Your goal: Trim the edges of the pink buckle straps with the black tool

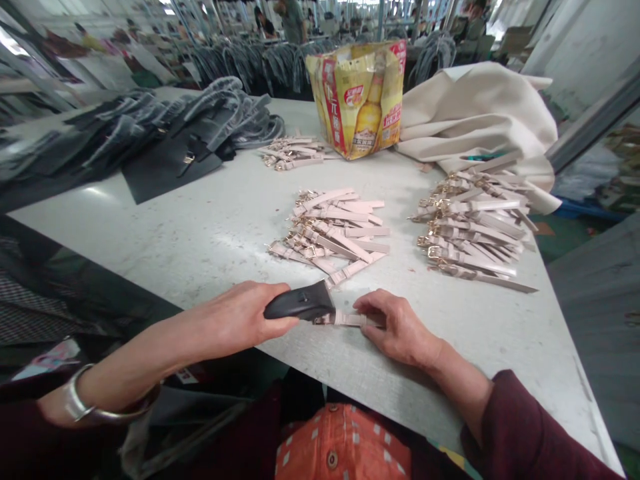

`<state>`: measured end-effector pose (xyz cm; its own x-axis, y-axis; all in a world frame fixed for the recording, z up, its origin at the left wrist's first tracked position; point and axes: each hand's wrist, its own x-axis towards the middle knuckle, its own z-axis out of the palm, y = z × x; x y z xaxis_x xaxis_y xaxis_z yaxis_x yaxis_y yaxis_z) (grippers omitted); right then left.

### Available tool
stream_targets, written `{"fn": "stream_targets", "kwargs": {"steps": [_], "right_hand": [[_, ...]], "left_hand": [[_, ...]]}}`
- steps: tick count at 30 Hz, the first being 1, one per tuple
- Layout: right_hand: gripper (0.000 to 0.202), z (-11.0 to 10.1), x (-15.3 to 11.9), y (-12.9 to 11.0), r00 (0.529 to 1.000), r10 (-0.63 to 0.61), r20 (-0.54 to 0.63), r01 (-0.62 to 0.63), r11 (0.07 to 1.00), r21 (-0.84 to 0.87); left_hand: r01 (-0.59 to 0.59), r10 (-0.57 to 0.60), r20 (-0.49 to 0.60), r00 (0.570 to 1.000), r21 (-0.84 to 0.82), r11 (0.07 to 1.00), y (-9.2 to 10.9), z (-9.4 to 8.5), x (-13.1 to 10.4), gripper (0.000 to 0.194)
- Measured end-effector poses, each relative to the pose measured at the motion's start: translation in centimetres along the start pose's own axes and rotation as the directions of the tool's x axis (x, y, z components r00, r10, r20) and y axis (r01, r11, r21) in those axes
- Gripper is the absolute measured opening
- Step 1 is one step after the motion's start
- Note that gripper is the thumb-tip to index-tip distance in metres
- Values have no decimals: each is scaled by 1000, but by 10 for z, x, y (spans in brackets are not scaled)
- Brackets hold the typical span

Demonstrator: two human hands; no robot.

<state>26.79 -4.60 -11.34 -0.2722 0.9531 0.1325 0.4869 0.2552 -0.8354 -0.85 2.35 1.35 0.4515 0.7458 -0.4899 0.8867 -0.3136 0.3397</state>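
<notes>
Gripping a black leather piece point(300, 303) in closed fingers, the left hand point(240, 317) is resting at the near edge of the pale worktable point(210, 233), its wrist wearing a silver bangle point(75, 403). The right hand point(395, 327) is pressing down with curled fingers on a pale pink buckled strap point(345, 319), which is lying flat on the table between the two hands, its buckle end meeting the pointed tip of the black piece. Just beyond the hands, a heap of similar pink straps point(333, 233) is sitting mid-table, with a second heap point(475, 230) lying well to its right and a smaller one point(295, 153) farther back. A yellow printed bag point(360, 97) is standing behind them, just beside a cream fabric bundle point(480, 113). Dark grey bags point(165, 133) are crowding the far left of the table.
</notes>
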Motion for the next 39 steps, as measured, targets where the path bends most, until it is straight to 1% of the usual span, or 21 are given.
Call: {"fn": "stream_targets", "kwargs": {"steps": [3, 5, 7, 10, 13, 15, 18, 23, 27, 30, 32, 36, 39], "right_hand": [[39, 0, 0, 0, 1000, 3, -1, -3, 1000, 9], [39, -1, 0, 0, 1000, 5, 1, -5, 1000, 16], [38, -1, 0, -1, 1000, 0, 8, 0, 1000, 14], [36, -2, 1, 0, 1000, -4, 19, 4, 1000, -6], [36, -3, 2, 0, 1000, -14, 27, 14, 1000, -26], [36, -3, 2, -1, 999, -24, 24, 24, 999, -32], [37, -3, 2, -2, 999, -38, 18, 39, 999, -34], [36, -3, 0, 0, 1000, -23, 16, 23, 999, -26], [35, -1, -1, 4, 999, -38, 26, 40, 998, -49], [38, -1, -1, 4, 998, -68, 6, 68, 989, -135], [32, -2, -1, 2, 997, -72, -8, 68, 968, -243], [9, -6, -1, -5, 998, -52, 23, 57, 874, -482], [10, -6, -1, -5, 997, -73, 34, 80, 815, -574]], "left_hand": [[4, -5, 30, 1000, 7, 1000, -8, 0, -10, 25], [-17, 17, 63, 998, -4, 1000, -7, 0, -12, 23], [-45, 46, 69, 997, -5, 999, -2, 1, -10, 20], [-52, 52, 29, 998, 0, 999, 6, 3, 0, 20], [-13, 13, -18, 1000, -34, 999, 6, 5, 8, 23], [8, -11, -55, 998, -54, 999, 2, 5, 9, 24], [14, -19, -87, 996, -60, 998, -4, 4, 2, 25], [-27, 25, -20, 999, -95, 995, -6, 7, -9, 25], [-33, 31, -20, 999, -122, 992, -4, 11, -5, 26], [-9, 5, -24, 1000, -159, 987, -5, 13, -1, 27], [5, -11, -30, 999, -199, 980, -6, 15, -1, 28], [-8, -3, -42, 999, -253, 967, -9, 19, -3, 27], [-30, 18, -46, 999, -267, 963, -9, 20, -5, 26]]}}
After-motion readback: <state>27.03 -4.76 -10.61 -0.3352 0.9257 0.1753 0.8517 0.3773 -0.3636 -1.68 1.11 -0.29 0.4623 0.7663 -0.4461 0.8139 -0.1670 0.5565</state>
